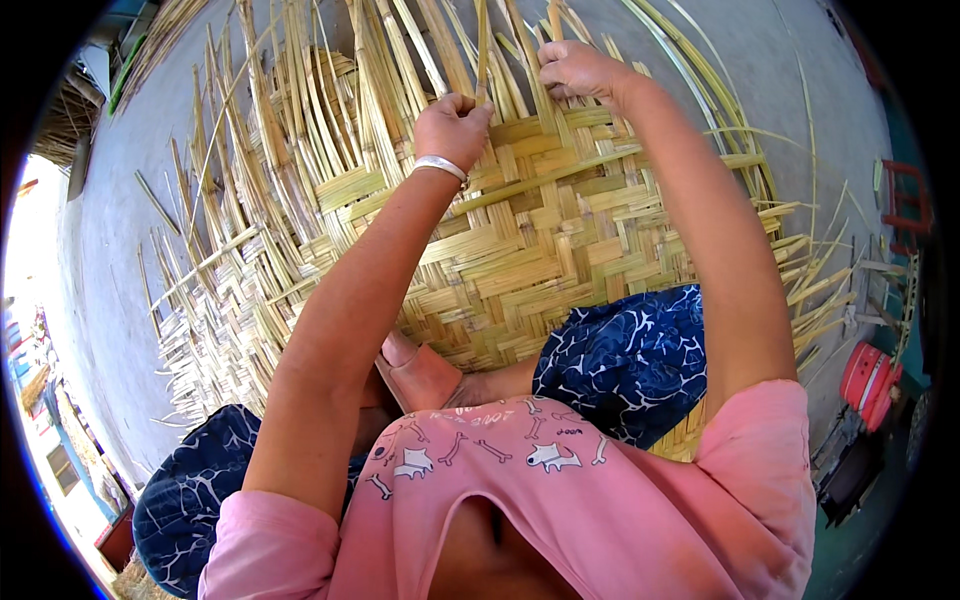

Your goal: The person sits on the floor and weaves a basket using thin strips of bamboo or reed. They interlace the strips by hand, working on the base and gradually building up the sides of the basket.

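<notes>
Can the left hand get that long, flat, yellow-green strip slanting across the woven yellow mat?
Probably yes: the yellow-green strip lies near the left hand, with nothing over its middle. But that hand seems to pinch a thin yellowish-brown stalk.

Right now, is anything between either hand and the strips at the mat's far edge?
Nothing visible. The left hand pinches a strip directly; the right hand is curled among strips at the far edge of the mat, though exactly what it grips is hidden.

Your pink shirt (650,510) bears pale lettering (480,411) across the chest, partly too faint to read. You also have small dark lettering (570,432) there, just above a printed white dog (553,457).
</notes>
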`<state>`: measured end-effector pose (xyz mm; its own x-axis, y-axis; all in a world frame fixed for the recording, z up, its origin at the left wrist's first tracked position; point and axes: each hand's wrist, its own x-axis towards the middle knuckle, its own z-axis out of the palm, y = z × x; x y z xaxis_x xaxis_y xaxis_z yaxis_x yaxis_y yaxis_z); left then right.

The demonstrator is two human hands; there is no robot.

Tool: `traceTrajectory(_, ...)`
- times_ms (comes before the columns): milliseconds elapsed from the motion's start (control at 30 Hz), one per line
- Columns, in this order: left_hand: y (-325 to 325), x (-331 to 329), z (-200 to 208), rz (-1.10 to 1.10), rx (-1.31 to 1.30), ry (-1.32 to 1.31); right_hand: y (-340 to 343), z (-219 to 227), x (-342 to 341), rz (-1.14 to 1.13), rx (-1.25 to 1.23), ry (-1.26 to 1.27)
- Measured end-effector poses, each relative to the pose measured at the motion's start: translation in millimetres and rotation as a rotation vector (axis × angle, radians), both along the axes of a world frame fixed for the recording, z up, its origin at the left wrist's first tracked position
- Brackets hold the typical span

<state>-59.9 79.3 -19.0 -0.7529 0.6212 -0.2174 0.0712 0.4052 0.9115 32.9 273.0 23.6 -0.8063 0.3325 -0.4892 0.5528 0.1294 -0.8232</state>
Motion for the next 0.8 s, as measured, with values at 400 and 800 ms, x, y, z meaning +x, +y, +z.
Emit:
traceTrajectory(400, -1.5, 6.6, 14.1, 0.078, 0.114, -0.148, -10.6, -10.5, -10.3, 0.008, 0.032, 0.054)
traceTrajectory(800, 12.6, 2.1, 6.2, 0.126, -0.007, -0.053, -13.8, -20.2, -19.8, -0.044, 0.032, -0.083)
